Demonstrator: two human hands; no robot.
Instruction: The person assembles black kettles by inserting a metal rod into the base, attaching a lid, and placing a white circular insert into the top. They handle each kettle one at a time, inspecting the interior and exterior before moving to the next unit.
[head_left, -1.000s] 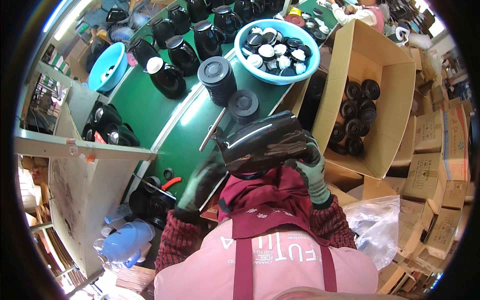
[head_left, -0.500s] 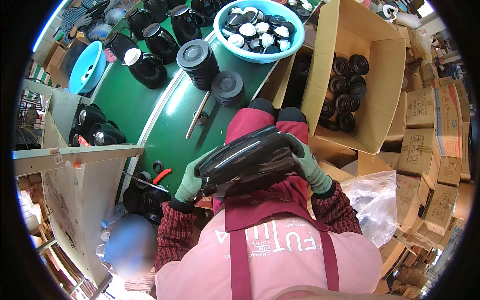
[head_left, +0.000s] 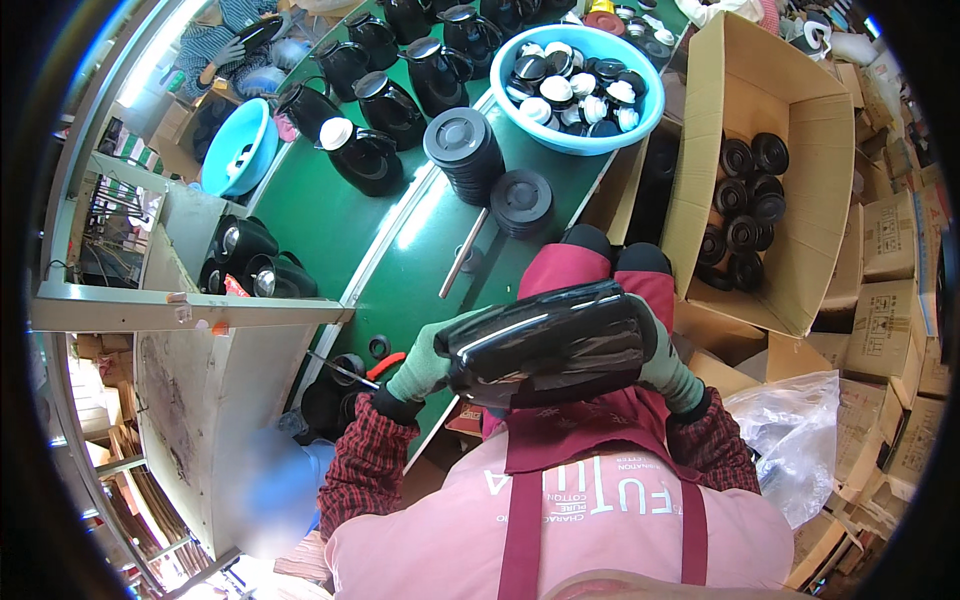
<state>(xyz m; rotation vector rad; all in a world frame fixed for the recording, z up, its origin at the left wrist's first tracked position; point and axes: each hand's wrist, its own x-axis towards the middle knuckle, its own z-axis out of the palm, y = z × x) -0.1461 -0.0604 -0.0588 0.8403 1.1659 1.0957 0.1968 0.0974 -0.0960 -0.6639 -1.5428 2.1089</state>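
A glossy black jug [head_left: 545, 345] lies on its side above my lap, held between my two gloved hands. My left hand [head_left: 425, 360] grips one end, its fingers partly hidden behind the jug. Around the other end my right hand [head_left: 668, 365] is closed. Left of my knees, on the green bench [head_left: 390, 290], stand a tall stack of round black discs [head_left: 463, 150] and a shorter stack [head_left: 522, 200]. A metal rod [head_left: 463, 255] stands tilted beside them. Close to my left hand are a black ring [head_left: 379, 346] and a red curved handle [head_left: 387, 365].
Several black jugs [head_left: 437, 75] stand at the bench's far end, near a blue basin [head_left: 642, 120] of black and white lids. An open carton [head_left: 825, 200] at right holds round black parts [head_left: 742, 232]. Stacked boxes and a plastic bag [head_left: 800, 430] lie right. Another person [head_left: 230, 45] works far left.
The whole view has swung, so the surroundings sit further right in the picture. The jug now lies more level between my hands, which still hold both ends.
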